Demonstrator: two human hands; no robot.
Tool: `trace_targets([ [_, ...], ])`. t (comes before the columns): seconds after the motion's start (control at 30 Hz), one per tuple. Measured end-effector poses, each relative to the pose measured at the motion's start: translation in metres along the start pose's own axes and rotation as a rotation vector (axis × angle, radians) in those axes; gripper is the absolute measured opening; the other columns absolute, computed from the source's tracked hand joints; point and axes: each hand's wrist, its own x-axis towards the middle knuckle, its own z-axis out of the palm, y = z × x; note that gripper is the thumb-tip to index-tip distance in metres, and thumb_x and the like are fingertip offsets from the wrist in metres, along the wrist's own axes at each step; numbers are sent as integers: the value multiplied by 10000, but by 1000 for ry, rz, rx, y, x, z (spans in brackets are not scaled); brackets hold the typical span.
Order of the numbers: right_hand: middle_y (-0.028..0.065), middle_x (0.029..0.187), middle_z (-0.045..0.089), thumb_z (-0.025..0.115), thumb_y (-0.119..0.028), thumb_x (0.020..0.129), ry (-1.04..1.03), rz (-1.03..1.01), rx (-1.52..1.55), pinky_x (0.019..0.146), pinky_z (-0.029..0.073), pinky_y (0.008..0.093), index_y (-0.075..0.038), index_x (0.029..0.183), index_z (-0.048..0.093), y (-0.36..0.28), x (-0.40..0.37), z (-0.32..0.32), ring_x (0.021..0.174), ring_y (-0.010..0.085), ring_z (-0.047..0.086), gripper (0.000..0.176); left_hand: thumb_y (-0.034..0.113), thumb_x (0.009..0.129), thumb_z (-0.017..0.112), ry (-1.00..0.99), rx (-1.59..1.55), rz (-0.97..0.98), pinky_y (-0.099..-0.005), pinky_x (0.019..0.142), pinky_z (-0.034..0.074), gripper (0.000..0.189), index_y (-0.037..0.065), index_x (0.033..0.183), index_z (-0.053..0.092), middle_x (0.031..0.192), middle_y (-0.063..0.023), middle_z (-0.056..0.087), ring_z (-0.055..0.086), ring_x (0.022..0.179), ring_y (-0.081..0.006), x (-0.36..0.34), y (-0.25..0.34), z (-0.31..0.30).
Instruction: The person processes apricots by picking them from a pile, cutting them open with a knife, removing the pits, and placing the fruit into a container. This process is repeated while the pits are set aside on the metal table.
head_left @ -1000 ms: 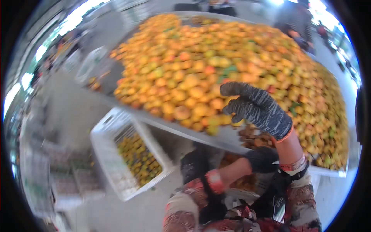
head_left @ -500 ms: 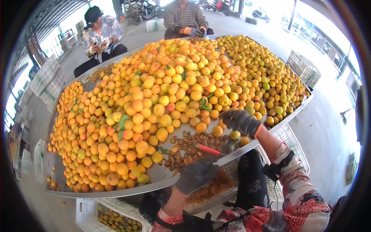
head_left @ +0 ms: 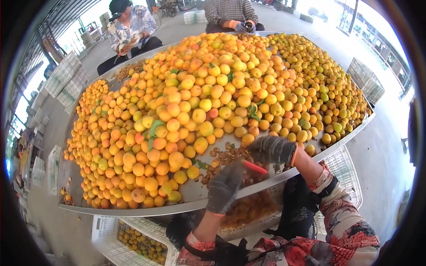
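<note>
My left hand (head_left: 225, 186), in a dark grey glove, is over the near edge of the metal tray (head_left: 195, 205). Motion smears its fingers, which overlap the left end of a red handle (head_left: 255, 167). The handle slants across a heap of brown fruit pits (head_left: 228, 156); its blade does not show. To the right, my right hand (head_left: 273, 150), also gloved, bends its fingers down over the pits, palm hidden. What it holds, if anything, I cannot make out. An orange apricot (head_left: 247, 139) sits right by its fingertips. Apricots (head_left: 186, 106) pile high across the tray.
Under the tray's near edge stands a white crate (head_left: 106, 230) with apricots, and another white crate (head_left: 341, 168) is at the right. Two people, one in a checked shirt (head_left: 226, 12), one in a patterned shirt (head_left: 128, 31), sit across the tray. Stacked crates (head_left: 66, 77) stand left.
My right hand has come down and left, from the apricots to the pits near the red handle. My left hand has risen toward the handle. The whole view has shifted a little.
</note>
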Motion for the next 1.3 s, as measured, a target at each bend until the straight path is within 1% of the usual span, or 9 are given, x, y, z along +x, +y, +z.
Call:
trace_targets([
  [0.07,115,823,627,545,-293,808,-201,58,-263,696,477,371,-122,1007,595,-23,-11,10,782,280,606,267,155,838,561,384,325,270,-321,733,467,257,37,1065,578,975,-126,603,584,813,-259,4,4,-12],
  [0.1,126,847,626,566,-303,783,-191,49,-284,705,472,377,-127,1036,584,-21,-17,16,798,295,603,308,176,858,544,446,-80,-114,-289,739,459,254,20,1054,586,964,-102,609,569,825,-192,4,18,-14],
  [0.23,149,921,613,620,-327,724,19,-52,-227,730,467,405,-111,1087,557,-15,-31,33,849,334,589,428,181,864,536,741,-381,-133,-252,691,467,251,1,1028,595,928,-50,604,548,817,-121,7,15,-34],
  [0.57,135,984,577,519,-345,805,83,-66,-278,786,446,404,-84,1024,552,-29,0,29,940,305,558,342,215,805,578,900,-639,-27,-251,483,463,261,27,986,567,780,-71,580,550,578,-148,4,29,-44],
  [0.73,160,1023,579,514,-348,808,435,-264,-92,818,429,395,-57,1087,540,-22,70,42,956,312,549,404,221,816,558,921,-529,46,-270,490,466,264,33,1001,561,781,-76,580,554,579,-161,6,9,-53],
  [0.87,152,884,599,552,-301,796,273,-258,-174,752,450,393,-63,971,573,-38,57,32,873,323,567,296,209,820,547,949,-643,7,-270,485,446,249,34,997,560,799,-78,572,540,579,-163,5,12,-63],
  [0.97,127,814,600,566,-333,772,33,18,-292,689,456,397,-103,897,574,-50,18,22,795,300,583,261,205,823,544,1028,-714,22,-259,491,433,239,35,990,562,838,-82,566,529,578,-164,0,26,-68],
  [1.07,133,826,618,505,-339,788,-55,90,-325,687,461,404,-91,997,557,-41,-21,31,779,299,604,328,211,859,502,1079,-702,131,-253,547,471,268,23,1040,561,836,-84,573,567,637,-152,-7,36,-71],
  [1.3,162,837,606,527,-216,768,182,31,-248,669,461,413,-87,1009,551,-25,-29,56,769,313,597,274,215,845,542,1163,-511,184,-264,553,468,297,28,1075,536,912,-95,571,584,652,-169,-19,36,-92],
])
